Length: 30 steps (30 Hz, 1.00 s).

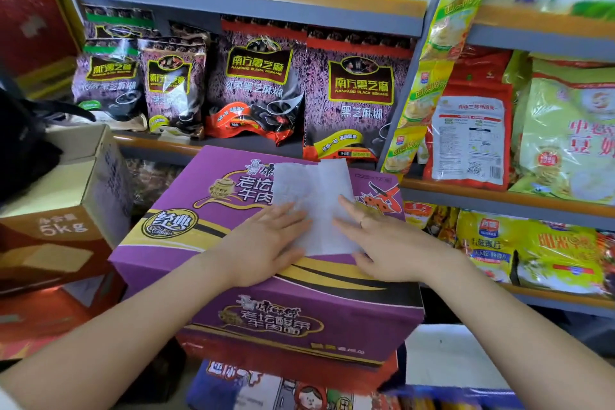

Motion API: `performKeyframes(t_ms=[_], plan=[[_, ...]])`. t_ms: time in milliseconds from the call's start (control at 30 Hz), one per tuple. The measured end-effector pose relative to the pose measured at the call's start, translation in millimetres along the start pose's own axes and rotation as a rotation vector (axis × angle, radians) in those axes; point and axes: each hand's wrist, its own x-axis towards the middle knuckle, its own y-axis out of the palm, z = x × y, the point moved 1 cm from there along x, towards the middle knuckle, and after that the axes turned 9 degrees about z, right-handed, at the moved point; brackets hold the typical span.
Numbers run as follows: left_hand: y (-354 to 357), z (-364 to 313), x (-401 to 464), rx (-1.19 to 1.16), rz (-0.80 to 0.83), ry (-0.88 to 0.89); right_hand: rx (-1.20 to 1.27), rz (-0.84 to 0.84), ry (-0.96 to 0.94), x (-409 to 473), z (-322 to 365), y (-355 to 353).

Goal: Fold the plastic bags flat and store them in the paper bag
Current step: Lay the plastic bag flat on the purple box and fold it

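Note:
A white, translucent plastic bag (316, 196) lies flat on top of a purple cardboard carton (206, 216). My left hand (263, 246) rests palm down on the bag's left edge, fingers spread. My right hand (376, 240) presses flat on the bag's right side, with a ring on one finger. Both hands lie on the bag without gripping it. No paper bag is in view.
Store shelves (233, 10) behind the carton hold purple sesame-paste packets (359, 93); yellow and red food packs (469, 136) fill the shelves at right. A brown cardboard box (56, 220) stands at left with a black bag (20, 143) on it. More cartons are stacked under the purple one.

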Motion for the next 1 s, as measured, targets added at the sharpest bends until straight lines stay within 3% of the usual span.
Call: performKeyframes(t_ms=[167,333,433,533,633,733,833,1000], plan=[[3,0,-8,-0.135,0.009,-0.070,0.006,-0.039,-0.003,5,3,-4],[-2,-3,-6,-0.240,-0.022,-0.155,0.119,-0.219,0.033,7,-1,-5],[-9,-3,-2,-0.193,-0.078,-0.160,0.338,-0.387,0.054,10,-4,1],[-10,-4,-6,-0.304,-0.249,-0.114,0.637,-0.490,0.021,7,-9,6],[-8,-14,-22,-0.474,-0.395,-0.166,0.829,-0.391,-0.049,-10,-9,11],[-2,-26,-35,-0.560,-0.401,-0.147,0.918,-0.265,-0.067,-24,-8,21],[-1,-32,-36,-0.590,-0.423,-0.169,0.976,-0.313,-0.017,-25,-2,21],[-4,-32,-25,-0.533,-0.461,-0.409,1.051,-0.333,0.137,-8,5,15]])
